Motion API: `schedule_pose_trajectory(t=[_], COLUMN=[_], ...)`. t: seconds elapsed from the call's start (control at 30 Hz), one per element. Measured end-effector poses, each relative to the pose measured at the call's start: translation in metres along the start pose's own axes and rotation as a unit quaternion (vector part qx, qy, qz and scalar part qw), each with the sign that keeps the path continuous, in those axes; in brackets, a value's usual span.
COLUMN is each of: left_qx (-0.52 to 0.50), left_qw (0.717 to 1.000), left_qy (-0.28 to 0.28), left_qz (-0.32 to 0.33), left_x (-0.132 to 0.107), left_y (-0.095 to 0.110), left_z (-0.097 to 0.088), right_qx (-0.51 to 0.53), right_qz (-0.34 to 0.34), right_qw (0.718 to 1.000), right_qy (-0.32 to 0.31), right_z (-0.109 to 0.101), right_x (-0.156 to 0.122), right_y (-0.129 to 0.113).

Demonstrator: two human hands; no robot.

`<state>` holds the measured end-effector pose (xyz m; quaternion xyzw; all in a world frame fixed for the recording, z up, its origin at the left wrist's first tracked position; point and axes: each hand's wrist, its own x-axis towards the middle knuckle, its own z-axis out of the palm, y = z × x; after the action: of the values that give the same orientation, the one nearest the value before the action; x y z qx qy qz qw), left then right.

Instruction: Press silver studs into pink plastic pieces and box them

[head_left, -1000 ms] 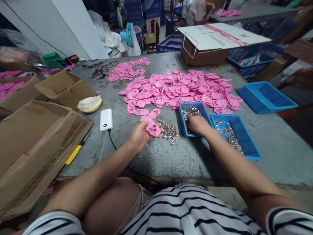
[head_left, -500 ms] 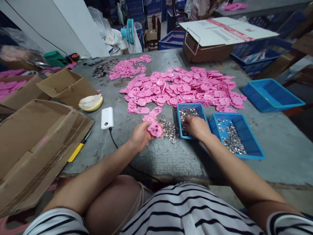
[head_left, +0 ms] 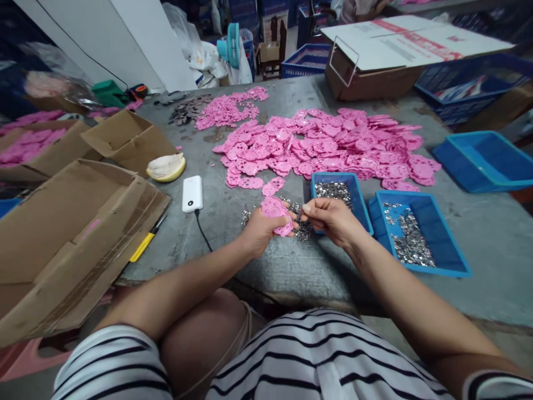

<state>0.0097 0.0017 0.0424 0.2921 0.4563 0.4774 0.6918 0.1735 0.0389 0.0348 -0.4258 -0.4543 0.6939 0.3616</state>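
Note:
My left hand (head_left: 261, 229) grips a flat pink piece (head_left: 275, 210) with a shaped outline, thumb on top and fingers beneath. Just right of it, my right hand (head_left: 328, 218) is closed in a pinch; what lies between its fingertips is too small to make out. Behind that wrist stands a blue tray (head_left: 361, 203) of small shiny metal parts (head_left: 334, 191). More loose metal parts (head_left: 306, 229) lie on the table under and between my hands. Farther back spreads a heap of similar pink pieces (head_left: 320, 144).
A second blue tray (head_left: 452, 239) with metal parts sits at the right, another blue tray (head_left: 470, 166) behind it. On the left are a white power bank (head_left: 192, 194) with a cable, a fruit rind (head_left: 166, 168), a yellow cutter (head_left: 142, 248) and cardboard boxes (head_left: 79, 233).
My right hand has come out of the blue tray and moved left, close to the pink piece. The pink piece has turned in my left hand. The whole view has shifted slightly.

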Motion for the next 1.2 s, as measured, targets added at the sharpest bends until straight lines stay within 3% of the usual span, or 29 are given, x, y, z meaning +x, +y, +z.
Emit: schedule_pose_trajectory(t=[0.2,0.3,0.47,0.6,0.73,1.0,1.2], left_qx=[0.017,0.01,0.01,0.019,0.031,0.039,0.038], left_qw=[1.0,1.0,1.0,1.0,0.999,0.999,0.999], left_qy=[0.011,0.02,0.016,0.024,0.024,0.029,0.028], left_qz=[0.015,0.016,0.001,-0.007,-0.009,-0.017,0.0], left_x=[0.001,0.0,-0.003,-0.003,-0.002,-0.001,0.001], left_y=[-0.002,-0.001,0.002,0.003,0.003,0.001,-0.003], left_z=[0.001,0.002,0.002,-0.001,-0.003,-0.006,-0.001], right_qx=[-0.014,-0.064,-0.171,-0.238,-0.272,-0.157,-0.014], right_qz=[-0.013,-0.04,-0.076,-0.044,-0.001,-0.012,0.008], right_qw=[1.0,0.996,0.973,0.953,0.942,0.966,0.997], right_qy=[0.001,0.036,0.135,0.183,0.198,0.207,0.07], right_z=[0.016,0.014,-0.025,-0.062,-0.075,-0.07,-0.029], right_x=[0.0,0.001,0.006,0.008,0.008,0.006,0.003], right_y=[0.0,-0.003,-0.007,-0.005,-0.001,-0.003,-0.001])
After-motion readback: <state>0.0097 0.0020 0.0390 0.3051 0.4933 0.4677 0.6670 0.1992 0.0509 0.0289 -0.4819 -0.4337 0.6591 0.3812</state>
